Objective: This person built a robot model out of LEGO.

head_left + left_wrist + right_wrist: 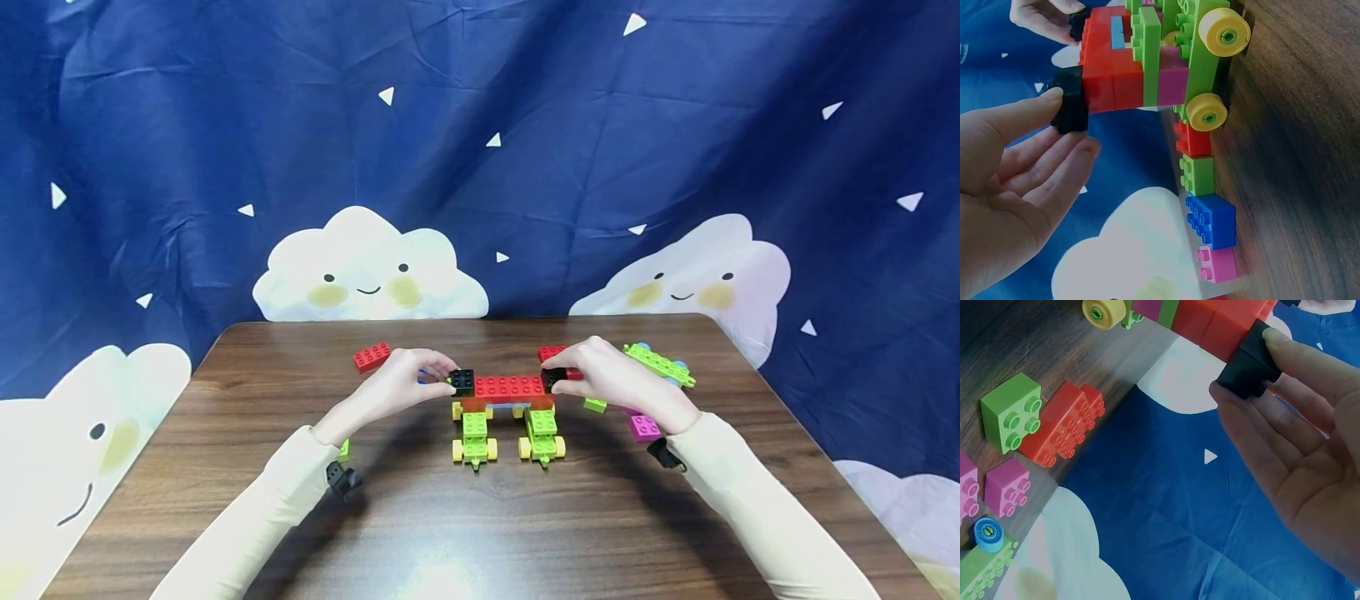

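Note:
A block build on yellow wheels stands mid-table, with two green wheeled bases [475, 427] below and a row of red bricks [510, 387] across the top. At the left end of that row, my left hand [401, 382] pinches a black brick [1072, 100] between thumb and fingertips. My right hand [603, 377] grips a second black brick [1250, 361] at the row's right end, thumb on one side and fingers on the other. Both black bricks sit against the red ends. Between the red bricks and the bases, green and purple blocks [1172, 76] show in the left wrist view.
Behind my left hand lies a red brick [372, 357], and a blue brick [1211, 220] stands in a row of loose ones. To the right are a green wheeled base [660, 365], magenta bricks [645, 428] and a green brick [1012, 412]. A dark blue cloth hangs beyond the table.

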Tool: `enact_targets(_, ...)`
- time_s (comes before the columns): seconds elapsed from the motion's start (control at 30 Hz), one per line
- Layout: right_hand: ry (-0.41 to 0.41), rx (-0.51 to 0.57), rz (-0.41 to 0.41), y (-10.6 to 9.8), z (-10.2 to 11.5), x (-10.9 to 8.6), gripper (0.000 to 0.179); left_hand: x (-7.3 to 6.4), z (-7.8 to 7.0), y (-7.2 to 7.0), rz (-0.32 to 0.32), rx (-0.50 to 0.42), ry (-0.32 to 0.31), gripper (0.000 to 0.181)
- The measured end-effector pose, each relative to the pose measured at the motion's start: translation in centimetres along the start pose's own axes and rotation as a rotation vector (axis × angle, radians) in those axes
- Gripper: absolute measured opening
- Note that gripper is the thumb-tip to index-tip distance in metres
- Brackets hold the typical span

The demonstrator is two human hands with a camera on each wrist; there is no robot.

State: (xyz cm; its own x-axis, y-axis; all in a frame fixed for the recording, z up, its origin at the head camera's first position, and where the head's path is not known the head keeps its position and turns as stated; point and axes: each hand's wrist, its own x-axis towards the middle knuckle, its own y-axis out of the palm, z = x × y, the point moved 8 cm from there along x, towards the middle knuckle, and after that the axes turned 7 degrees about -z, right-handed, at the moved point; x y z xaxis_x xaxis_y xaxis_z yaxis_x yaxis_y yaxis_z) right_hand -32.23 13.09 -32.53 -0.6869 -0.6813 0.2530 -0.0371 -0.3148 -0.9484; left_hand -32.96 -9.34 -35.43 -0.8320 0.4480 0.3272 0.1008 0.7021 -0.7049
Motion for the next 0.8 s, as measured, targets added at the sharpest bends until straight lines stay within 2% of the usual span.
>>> enact_targets(0.3,-0.007,0.018,-0.012,-0.22,-0.13,0.01,0.029,-0.01,-0.31,-0.13,-0.016,-0.007,0.042,0.027)
enact_targets(0.53,0.03,0.091,0.002,0.03,-0.56,-0.28,0.03,-0.13,-0.06,-0.01,-0.007,0.004,0.028,0.028)
enact_targets(0.8,0.029,0.076,-0.019,-0.01,-0.64,-0.64,0.031,-0.15,-0.33,0.02,-0.016,0.0,0.056,0.029)
